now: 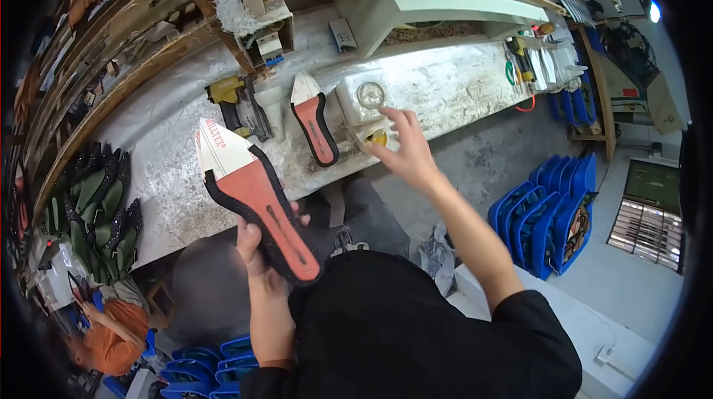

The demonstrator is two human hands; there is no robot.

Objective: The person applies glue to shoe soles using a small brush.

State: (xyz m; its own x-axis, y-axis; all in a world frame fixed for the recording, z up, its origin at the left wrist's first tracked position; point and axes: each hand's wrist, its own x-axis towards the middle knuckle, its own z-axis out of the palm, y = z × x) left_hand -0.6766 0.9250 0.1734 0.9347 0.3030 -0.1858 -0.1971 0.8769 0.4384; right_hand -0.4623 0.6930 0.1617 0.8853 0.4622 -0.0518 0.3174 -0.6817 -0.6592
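Note:
My left hand (256, 247) is closed round a pointed shoe insole (252, 180). Its toe end is white with red lettering, the rest is red with a long slot, and black material edges it. My right hand (408, 150) reaches over the bench's front edge, thumb and fingers apart, with nothing visible between them. Close to its fingertips is a white container (362, 94) with a round clear top, and a small yellow thing (376, 137) sits just in front of it. A second insole (313, 120), similarly coloured, lies on the bench left of the container.
Yellow-and-black tools (230, 98) lie on the worn workbench (174, 198). Dark green shoe pieces (96, 206) are heaped at its left end. Hand tools (520, 61) lie at the far right. Blue bins (546, 213) stand on the floor; a person in orange (115, 336) sits lower left.

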